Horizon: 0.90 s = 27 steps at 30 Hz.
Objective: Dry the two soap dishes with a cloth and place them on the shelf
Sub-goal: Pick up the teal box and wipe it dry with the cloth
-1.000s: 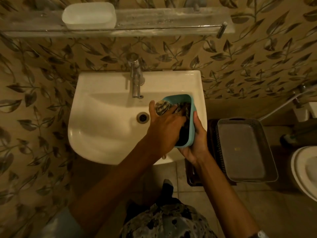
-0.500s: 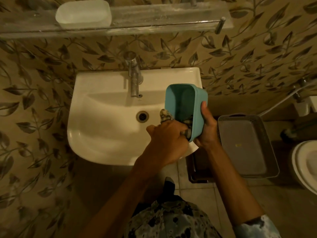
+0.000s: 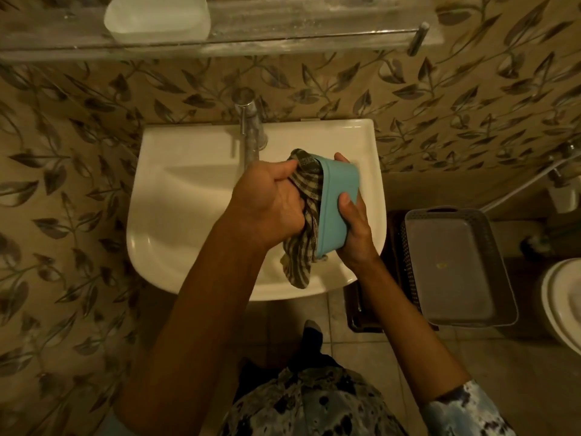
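Observation:
Over the white sink (image 3: 176, 215) I hold a light blue soap dish (image 3: 336, 202) on its side, its outer wall facing me. My right hand (image 3: 353, 225) grips it from the right, thumb on the wall and fingertips over the far end. My left hand (image 3: 270, 202) clutches a checked cloth (image 3: 303, 228) pressed against the dish's open left side; a tail of cloth hangs below. A white soap dish (image 3: 157, 17) sits on the glass shelf (image 3: 314, 26) above, at its left part.
A chrome tap (image 3: 250, 127) stands at the back of the sink, just behind my left hand. A grey plastic basket (image 3: 456, 269) sits low on the right, beside a toilet (image 3: 562, 303) at the right edge. Leaf-patterned wall all around.
The blue dish has turned so its outside faces me instead of its open inside. The cloth came out from inside it and now lies along its open side.

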Tool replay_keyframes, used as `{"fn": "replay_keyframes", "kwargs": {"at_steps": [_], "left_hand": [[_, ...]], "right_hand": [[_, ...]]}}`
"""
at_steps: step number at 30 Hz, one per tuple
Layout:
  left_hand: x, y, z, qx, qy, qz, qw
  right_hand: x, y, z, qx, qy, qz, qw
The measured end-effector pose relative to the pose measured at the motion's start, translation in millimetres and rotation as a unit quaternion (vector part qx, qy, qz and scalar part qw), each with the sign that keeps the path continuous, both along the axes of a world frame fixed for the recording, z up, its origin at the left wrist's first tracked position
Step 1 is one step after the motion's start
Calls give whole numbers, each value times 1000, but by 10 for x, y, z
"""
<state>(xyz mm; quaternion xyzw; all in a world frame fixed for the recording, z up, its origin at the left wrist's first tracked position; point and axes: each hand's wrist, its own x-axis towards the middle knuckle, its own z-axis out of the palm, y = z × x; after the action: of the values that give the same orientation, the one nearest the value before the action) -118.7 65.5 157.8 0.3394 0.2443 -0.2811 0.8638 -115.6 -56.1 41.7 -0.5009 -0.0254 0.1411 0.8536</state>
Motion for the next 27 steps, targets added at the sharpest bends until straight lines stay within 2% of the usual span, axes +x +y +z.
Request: {"fn": "replay_keyframes", "kwargs": {"at_steps": [3, 5, 6, 9, 10, 12, 13, 17, 18, 20, 21, 22, 27], "left_hand": [[-181, -147, -92, 103, -87, 17, 991], [-274, -198, -147, 225, -155, -20, 962], [-312, -185, -173, 295, -196, -61, 933], [-443, -100, -277, 435, -333, -188, 815], [-477, -66, -332, 485, -371, -212, 763], [-504, 29, -402, 576, -447, -251, 637], [-496, 111, -425, 594, -480, -281, 581], [-359, 446, -407, 571, -564, -411, 433], [-342, 482, -408, 578, -580, -431, 379], [-285, 510, -427, 599, -616, -450, 243], [-248, 518, -431, 607, -624, -450, 197], [-210, 534, -433, 613, -625, -450, 174], [-91, 601, -506, 667, -602, -421, 129]], "right_hand": [[64, -6, 122, -18, -5, 0, 1000], [108, -46, 223, 17, 16, 1, 1000], [133, -83, 273, 38, 37, 1, 999], [170, -197, 404, 60, 85, 26, 994], [172, -235, 412, 65, 107, 33, 992], [157, -273, 409, 70, 149, 53, 985], [138, -276, 421, 64, 160, 65, 983], [57, -246, 385, 29, 213, 97, 972], [44, -232, 376, 22, 233, 105, 967], [18, -210, 348, 16, 269, 124, 955], [1, -204, 336, 16, 279, 136, 951], [-19, -207, 318, 16, 285, 148, 947], [-108, -261, 247, 25, 309, 173, 935]]}}
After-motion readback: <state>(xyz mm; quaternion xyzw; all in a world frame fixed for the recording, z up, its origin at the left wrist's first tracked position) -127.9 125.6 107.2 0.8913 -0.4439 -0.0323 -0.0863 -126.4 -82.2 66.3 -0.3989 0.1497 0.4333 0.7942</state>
